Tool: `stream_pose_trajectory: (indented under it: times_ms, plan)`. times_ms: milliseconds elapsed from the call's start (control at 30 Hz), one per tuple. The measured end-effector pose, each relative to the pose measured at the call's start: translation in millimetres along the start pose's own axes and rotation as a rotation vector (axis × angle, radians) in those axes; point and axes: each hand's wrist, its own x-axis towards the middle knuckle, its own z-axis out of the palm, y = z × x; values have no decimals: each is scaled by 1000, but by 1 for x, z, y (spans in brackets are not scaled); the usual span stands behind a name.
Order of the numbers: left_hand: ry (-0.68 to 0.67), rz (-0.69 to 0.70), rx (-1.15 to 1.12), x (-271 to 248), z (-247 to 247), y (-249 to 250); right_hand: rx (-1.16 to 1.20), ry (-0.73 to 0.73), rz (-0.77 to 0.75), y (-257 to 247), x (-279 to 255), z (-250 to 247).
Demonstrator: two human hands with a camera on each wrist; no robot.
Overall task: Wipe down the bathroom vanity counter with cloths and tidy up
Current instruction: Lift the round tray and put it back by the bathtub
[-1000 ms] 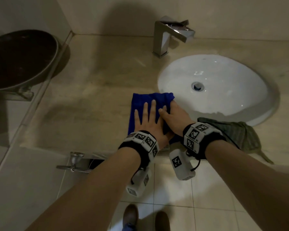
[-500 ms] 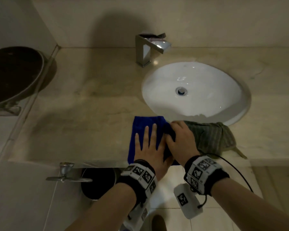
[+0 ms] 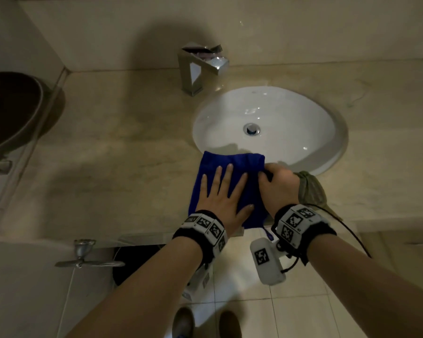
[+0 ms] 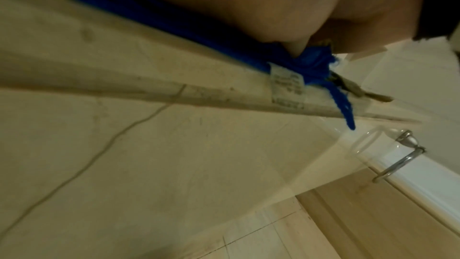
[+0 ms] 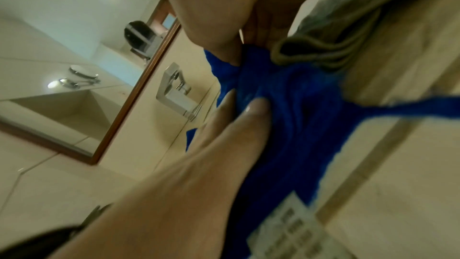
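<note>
The blue cloth (image 3: pixel 232 174) is lying on the bench (image 3: pixel 122 167) just in front of the white basin (image 3: pixel 286 132), its far edge reaching the basin's near rim and its near edge hanging over the bench's front lip. From the left wrist view a white care label (image 4: pixel 287 88) and a blue loop (image 4: pixel 344 109) are dangling off that lip.

The left hand (image 3: pixel 224 200) is lying flat on the cloth with straight, spread fingers (image 3: pixel 216 179), its grip released and pressing down. The right hand (image 3: pixel 279 186) is sitting at the cloth's right edge, nearer the basin's front rim, its fingers curled and its grip pinching a fold of the blue fabric; the right wrist view is showing the fabric bunching there.

An olive-green cloth (image 3: pixel 309 190) is lying crumpled on the bench just right of the right hand, in front of the basin and touching the blue cloth. A square chrome tap (image 3: pixel 195 69) is standing behind the basin's left side. A dark round bowl (image 3: pixel 10 111) is sitting well left of the basin.
</note>
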Motion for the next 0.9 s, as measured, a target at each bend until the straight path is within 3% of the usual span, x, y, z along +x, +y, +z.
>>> stream_pose_trajectory:
  times_ms: [133,233,400,533,700,900]
  plan:
    - [-74,-20,-96,-27,-29,-14,-3,-60,166,-7,2,-30]
    - [-87,-121,-116,-63,-66,-36,-1,-231,248,-22,9,-54]
    - [-90,-473,-376,-127,-130,-97,21,-524,118,-100,17,-73]
    - [49,-713,-524,-164,-172,-137,128,-586,10,-177,18,-62]
    - [119,-863,-528,-208,-192,-174,197,-692,-70,-261,19,-29]
    - [104,-977,-739,-220,-177,-231,72,-795,-73,-311,20,13]
